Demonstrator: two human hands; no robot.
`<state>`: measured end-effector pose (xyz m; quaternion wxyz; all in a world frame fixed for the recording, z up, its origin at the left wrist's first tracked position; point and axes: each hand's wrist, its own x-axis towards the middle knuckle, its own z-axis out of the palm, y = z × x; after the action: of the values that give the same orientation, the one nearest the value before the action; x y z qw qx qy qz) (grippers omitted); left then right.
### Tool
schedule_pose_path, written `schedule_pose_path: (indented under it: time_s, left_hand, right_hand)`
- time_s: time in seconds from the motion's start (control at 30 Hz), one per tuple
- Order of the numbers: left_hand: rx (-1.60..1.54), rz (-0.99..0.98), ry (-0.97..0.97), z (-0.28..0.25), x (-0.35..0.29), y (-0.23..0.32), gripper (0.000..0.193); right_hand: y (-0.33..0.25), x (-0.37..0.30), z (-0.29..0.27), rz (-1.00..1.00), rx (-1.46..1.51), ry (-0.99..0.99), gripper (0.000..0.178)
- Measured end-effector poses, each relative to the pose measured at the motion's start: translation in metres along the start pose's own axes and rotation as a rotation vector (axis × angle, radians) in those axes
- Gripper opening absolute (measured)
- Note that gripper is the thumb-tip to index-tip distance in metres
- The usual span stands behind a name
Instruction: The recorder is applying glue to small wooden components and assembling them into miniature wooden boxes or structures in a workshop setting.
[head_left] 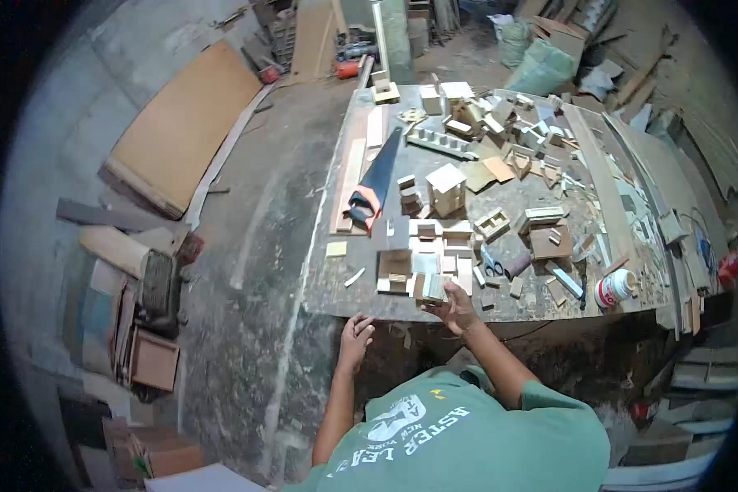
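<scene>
My right hand (457, 312) is at the table's front edge, closed around a small wooden box-like piece (429, 287). Just beyond it stands a miniature wooden structure (426, 246) with several small compartments, and the held piece overlaps its near side. My left hand (355, 334) is by the table's front edge, fingers loosely bent and apart, with nothing visible in it. A small wooden cabinet-like model (447, 189) stands behind the structure. Right of it lie scissors (491, 261) and a dark spool-like roll (517, 264).
A handsaw (375, 184) with an orange and black handle lies on the table's left side. A white glue bottle (615, 288) is near the front right. Wooden offcuts (500, 123) crowd the back. Boards (184, 123) lean against the left wall.
</scene>
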<state>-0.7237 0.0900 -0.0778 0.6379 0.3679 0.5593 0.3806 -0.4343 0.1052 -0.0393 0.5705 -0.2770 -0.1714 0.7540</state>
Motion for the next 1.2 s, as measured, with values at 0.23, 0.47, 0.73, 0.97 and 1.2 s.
schedule_pose_path:
  time_s: [0.23,0.47,0.73,0.97,1.2]
  left_hand:
    - [-0.136,0.108,-0.093,-0.007,0.086,0.024,0.05]
    - [-0.191,0.186,-0.05,-0.027,0.187,0.076,0.043]
    - [0.108,0.288,-0.207,-0.023,0.281,0.147,0.035]
    - [0.251,0.477,-0.436,0.013,0.346,0.15,0.033]
    - [1.382,0.591,0.055,0.044,0.337,0.16,0.095]
  right_hand:
    - [-0.025,0.003,0.015,-0.159,0.046,0.087,0.063]
    - [-0.004,-0.004,-0.017,-0.352,0.117,0.319,0.062]
    - [0.024,0.002,0.006,-0.569,0.12,0.535,0.064]
    - [0.066,0.012,0.048,-0.752,0.205,0.665,0.059]
    - [0.106,-0.005,0.049,-0.786,0.275,0.783,0.063]
